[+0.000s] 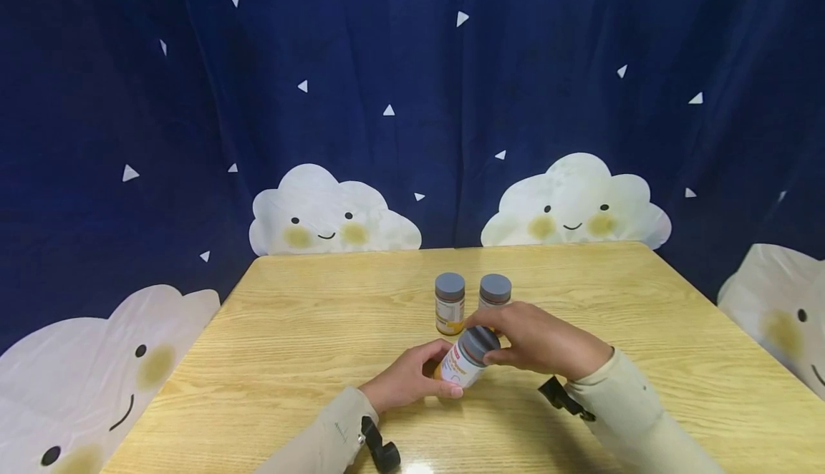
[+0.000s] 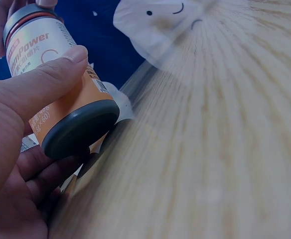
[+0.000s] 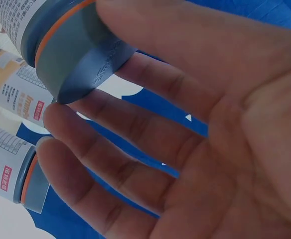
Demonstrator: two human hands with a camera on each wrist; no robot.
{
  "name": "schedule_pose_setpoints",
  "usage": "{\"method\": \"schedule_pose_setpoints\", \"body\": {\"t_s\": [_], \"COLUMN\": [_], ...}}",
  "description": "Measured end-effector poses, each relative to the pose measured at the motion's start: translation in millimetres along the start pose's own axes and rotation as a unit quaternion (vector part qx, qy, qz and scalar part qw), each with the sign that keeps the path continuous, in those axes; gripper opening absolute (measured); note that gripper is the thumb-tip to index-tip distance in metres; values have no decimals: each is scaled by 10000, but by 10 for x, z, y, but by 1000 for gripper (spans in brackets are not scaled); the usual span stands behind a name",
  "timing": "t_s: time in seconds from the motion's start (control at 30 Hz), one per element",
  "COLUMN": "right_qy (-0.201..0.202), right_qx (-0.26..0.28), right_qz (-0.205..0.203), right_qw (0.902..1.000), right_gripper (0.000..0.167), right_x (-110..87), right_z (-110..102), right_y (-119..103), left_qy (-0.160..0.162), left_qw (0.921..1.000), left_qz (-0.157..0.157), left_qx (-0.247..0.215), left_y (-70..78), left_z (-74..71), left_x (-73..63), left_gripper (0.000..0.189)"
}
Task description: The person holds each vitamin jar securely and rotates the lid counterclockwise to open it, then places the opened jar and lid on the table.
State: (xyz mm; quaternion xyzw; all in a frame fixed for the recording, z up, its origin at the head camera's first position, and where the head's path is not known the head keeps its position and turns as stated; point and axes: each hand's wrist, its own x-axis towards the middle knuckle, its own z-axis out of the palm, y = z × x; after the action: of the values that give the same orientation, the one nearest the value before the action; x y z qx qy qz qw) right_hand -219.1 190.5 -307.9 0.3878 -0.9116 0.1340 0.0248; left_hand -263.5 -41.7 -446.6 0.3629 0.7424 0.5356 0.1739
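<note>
A pill bottle (image 1: 459, 366) with a white and orange label and a grey cap (image 1: 480, 343) is held tilted above the table, cap leaning to the right. My left hand (image 1: 415, 376) grips its lower body; in the left wrist view the thumb (image 2: 61, 69) lies across the label and the dark base (image 2: 80, 129) faces the table. Around the cap, my right hand (image 1: 531, 338) pinches with thumb and fingers. In the right wrist view the cap (image 3: 85, 55) sits between thumb and fingertips, with an orange ring below it.
Two similar grey-capped bottles stand upright just beyond the hands, one bottle (image 1: 450, 304) at left, the other bottle (image 1: 495, 290) partly hidden by my right hand. The wooden table (image 1: 309, 309) ends at a dark blue curtain (image 1: 361, 51) with clouds.
</note>
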Motion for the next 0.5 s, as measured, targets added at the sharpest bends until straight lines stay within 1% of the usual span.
{"method": "schedule_pose_setpoints", "body": {"t_s": [0.33,0.43,0.5], "right_qy": [-23,-78,-106], "right_qx": [151,218,240], "right_qz": [-60,74,235], "right_qw": [9999,9997,9994], "right_gripper": [44,47,49], "right_x": [6,3,1], "right_z": [26,31,33], "right_y": [0,-2,-12], "left_qy": [43,34,30], "left_qw": [10000,10000,9999], "left_qz": [14,24,40], "left_qx": [71,89,104], "left_y": [1,0,-3], "left_z": [-4,-4,-4], "left_x": [-1,3,4], "left_gripper": [46,46,46]}}
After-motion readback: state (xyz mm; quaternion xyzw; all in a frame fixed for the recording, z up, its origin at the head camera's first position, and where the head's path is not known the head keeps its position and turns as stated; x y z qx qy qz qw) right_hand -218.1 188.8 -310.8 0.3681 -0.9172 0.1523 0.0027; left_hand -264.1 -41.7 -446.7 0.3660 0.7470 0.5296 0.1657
